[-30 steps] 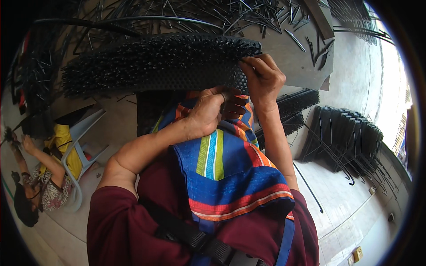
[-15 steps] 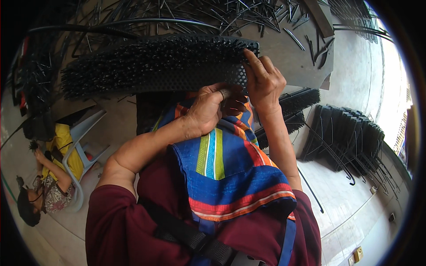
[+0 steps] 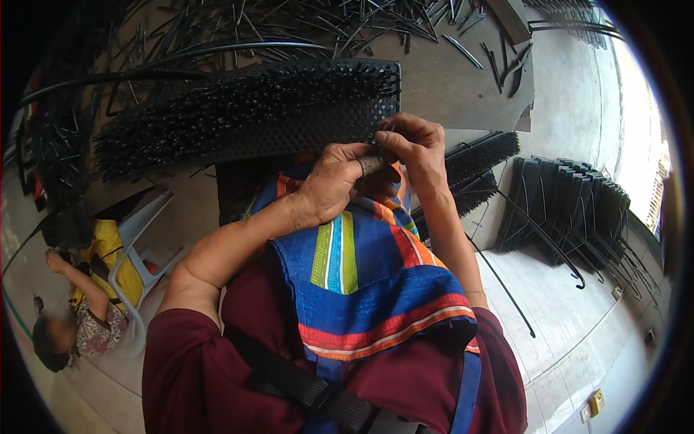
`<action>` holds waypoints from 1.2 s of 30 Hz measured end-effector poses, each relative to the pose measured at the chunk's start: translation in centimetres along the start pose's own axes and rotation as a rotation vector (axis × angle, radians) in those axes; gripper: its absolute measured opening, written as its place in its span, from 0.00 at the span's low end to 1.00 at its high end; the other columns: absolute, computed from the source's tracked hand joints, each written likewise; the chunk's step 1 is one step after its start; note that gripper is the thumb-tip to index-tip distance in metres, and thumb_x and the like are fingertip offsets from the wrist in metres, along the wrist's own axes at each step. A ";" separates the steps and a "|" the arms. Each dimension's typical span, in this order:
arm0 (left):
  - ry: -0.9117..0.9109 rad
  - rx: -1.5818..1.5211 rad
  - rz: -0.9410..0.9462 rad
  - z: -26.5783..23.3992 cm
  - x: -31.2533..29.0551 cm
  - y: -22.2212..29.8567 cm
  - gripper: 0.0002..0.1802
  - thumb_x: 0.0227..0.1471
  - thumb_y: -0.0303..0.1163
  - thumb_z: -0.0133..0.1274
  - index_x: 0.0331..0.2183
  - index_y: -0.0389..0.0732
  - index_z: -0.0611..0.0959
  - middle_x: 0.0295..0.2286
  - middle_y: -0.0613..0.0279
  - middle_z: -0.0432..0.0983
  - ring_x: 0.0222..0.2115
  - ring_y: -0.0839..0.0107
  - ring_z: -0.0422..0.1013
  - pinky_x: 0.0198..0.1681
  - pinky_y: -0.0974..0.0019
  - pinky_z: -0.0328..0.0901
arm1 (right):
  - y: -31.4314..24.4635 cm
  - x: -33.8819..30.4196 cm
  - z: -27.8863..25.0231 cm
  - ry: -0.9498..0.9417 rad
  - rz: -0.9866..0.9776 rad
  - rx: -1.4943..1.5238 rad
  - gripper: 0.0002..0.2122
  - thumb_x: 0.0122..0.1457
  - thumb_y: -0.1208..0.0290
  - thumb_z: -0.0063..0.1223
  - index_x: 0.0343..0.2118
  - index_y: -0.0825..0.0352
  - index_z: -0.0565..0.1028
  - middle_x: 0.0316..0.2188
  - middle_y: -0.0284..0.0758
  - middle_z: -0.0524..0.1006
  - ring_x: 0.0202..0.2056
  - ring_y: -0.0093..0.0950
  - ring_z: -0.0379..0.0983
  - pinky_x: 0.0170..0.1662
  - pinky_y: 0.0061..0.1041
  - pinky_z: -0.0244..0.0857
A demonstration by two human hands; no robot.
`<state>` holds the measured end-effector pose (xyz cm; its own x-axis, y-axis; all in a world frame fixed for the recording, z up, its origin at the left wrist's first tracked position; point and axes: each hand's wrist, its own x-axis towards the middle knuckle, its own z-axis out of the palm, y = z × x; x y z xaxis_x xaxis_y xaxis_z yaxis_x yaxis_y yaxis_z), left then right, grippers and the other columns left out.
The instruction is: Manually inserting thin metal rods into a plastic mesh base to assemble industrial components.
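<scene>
A long black brush head (image 3: 289, 130) with a perforated back lies before me at the table's edge. Dark bristle tufts fill its far and left parts, while rows of bare holes show along the near right side. Just below its near right edge, my left hand (image 3: 329, 181) is closed, with a tan wrapping round one finger. Whatever it holds is hidden. My right hand (image 3: 419, 148) pinches at the brush head's near right corner, beside the left fingertips. The item in that pinch is too small to name.
Loose black strips (image 3: 325, 25) litter the table (image 3: 463, 94), with pliers (image 3: 516, 69) at its right. Finished-looking black brushes (image 3: 564, 195) with hooked rods stand on the floor at right. Another person (image 3: 94, 318) sits at left by a grey chair (image 3: 134, 246).
My right hand has come down from the far right corner of the brush head to its near edge, beside my left hand. The view has shifted slightly.
</scene>
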<state>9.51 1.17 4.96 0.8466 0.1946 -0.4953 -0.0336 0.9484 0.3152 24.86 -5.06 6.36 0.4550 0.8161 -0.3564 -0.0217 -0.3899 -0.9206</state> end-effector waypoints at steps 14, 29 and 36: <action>0.112 -0.016 -0.020 -0.7 1.4 0.6 0.11 0.57 0.27 0.46 0.41 0.35 0.78 0.32 0.52 0.79 0.31 0.64 0.77 0.36 0.63 0.74 | -1.3 2.3 -0.7 0.320 -0.632 -0.342 0.05 0.44 0.85 0.60 0.26 0.72 0.77 0.23 0.34 0.74 0.23 0.20 0.69 0.26 0.17 0.61; -0.043 0.069 -0.015 -1.4 -1.6 2.9 0.12 0.53 0.29 0.54 0.41 0.36 0.77 0.31 0.57 0.79 0.28 0.69 0.77 0.33 0.67 0.73 | -1.5 1.5 0.7 0.391 -0.631 -0.627 0.06 0.44 0.83 0.60 0.27 0.70 0.77 0.21 0.37 0.73 0.22 0.28 0.72 0.27 0.21 0.64; 0.172 -0.227 0.708 -6.0 -14.1 13.6 0.17 0.53 0.45 0.52 0.35 0.40 0.79 0.27 0.58 0.76 0.23 0.69 0.69 0.24 0.68 0.62 | -2.1 5.1 -1.3 0.328 -0.426 -0.542 0.06 0.46 0.77 0.59 0.28 0.70 0.77 0.23 0.36 0.75 0.20 0.24 0.69 0.27 0.22 0.63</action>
<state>-6.13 12.87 11.37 0.4885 0.7941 -0.3617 -0.6621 0.6073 0.4391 28.40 -0.60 6.70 0.5689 0.8075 0.1560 0.6166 -0.2933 -0.7306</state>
